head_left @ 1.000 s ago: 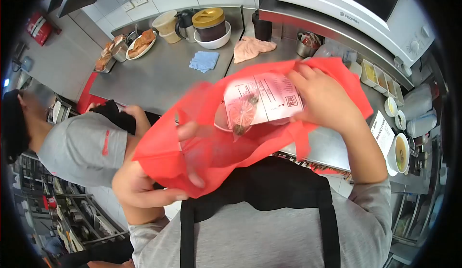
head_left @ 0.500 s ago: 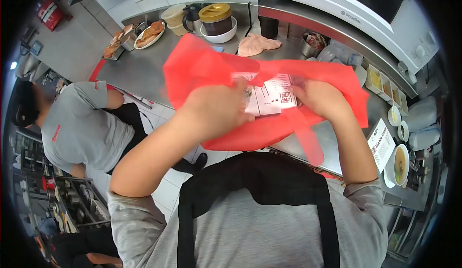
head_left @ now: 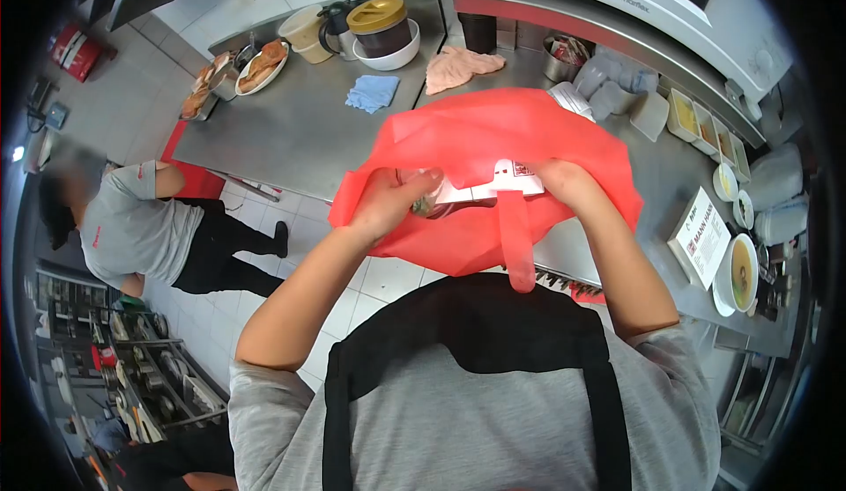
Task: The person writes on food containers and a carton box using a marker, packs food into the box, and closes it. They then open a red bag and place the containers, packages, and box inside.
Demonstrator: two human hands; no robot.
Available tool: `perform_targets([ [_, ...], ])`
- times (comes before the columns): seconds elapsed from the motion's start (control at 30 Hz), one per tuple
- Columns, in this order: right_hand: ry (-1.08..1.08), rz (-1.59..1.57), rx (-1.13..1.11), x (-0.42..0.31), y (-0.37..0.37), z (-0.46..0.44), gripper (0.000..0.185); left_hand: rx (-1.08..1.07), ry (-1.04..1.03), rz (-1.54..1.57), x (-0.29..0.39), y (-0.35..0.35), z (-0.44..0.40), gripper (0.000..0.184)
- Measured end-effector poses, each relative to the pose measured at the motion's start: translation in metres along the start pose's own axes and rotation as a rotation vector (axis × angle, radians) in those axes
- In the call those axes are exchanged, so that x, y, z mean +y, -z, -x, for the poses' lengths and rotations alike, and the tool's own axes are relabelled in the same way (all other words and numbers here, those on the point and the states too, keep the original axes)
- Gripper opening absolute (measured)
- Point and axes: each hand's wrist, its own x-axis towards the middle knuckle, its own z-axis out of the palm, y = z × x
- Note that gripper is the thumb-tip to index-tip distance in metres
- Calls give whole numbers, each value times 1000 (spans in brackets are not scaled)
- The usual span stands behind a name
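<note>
Between my hands is a red bag [head_left: 502, 125], its mouth partly open and one strap hanging down the front. Inside lies a white printed paper [head_left: 467, 193], partly covered by the bag; a small clear packet [head_left: 429, 202] shows at its left. My left hand [head_left: 392, 200] is closed on the bag's left edge, thumb pointing inward. At the right side of the opening, my right hand [head_left: 568, 182] has its fingers bent into the bag, gripping its edge; the fingertips are partly hidden.
The steel counter [head_left: 282, 138] bears a blue cloth [head_left: 373, 92], a pink cloth [head_left: 463, 68] and a white bowl [head_left: 388, 57]. On the right are a soup bowl [head_left: 743, 271] and a printed box [head_left: 701, 240]. A co-worker [head_left: 150, 226] stands at the left.
My left hand has moved from over the paper to the bag's left edge. The bag's opening has narrowed over the paper. The co-worker has shifted away from the counter.
</note>
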Motion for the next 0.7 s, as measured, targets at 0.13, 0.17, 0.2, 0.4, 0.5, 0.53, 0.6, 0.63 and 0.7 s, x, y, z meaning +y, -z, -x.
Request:
perform_targets([
  [0.13, -44, -599, -105, -11, 1, 22, 40, 37, -10, 293, 5, 3, 14, 50],
  [0.17, 96, -628, -60, -21, 0, 37, 40, 44, -21, 353, 17, 5, 24, 52],
  [0.2, 237, -652, -15, -35, 2, 54, 40, 51, -33, 412, 27, 8, 33, 55],
  [0.4, 285, -584, 22, -82, 40, 159, 58, -296, -13, 466, 54, 17, 100, 69],
  [0.5, 378, -371, 288, -64, 70, 199, 67, -356, -132, 445, 83, -3, 131, 72],
  [0.53, 384, -378, 349, -56, 81, 207, 69, -377, -165, 438, 91, -18, 133, 74],
  [0.6, 419, -468, 431, -35, 103, 221, 74, -420, -236, 436, 107, -51, 134, 77],
  [0.63, 431, -475, 369, -17, 126, 228, 75, -437, -281, 462, 111, -71, 133, 79],
  [0.7, 429, -388, 307, 37, 180, 239, 79, -446, -438, 553, 111, -119, 125, 86],
])
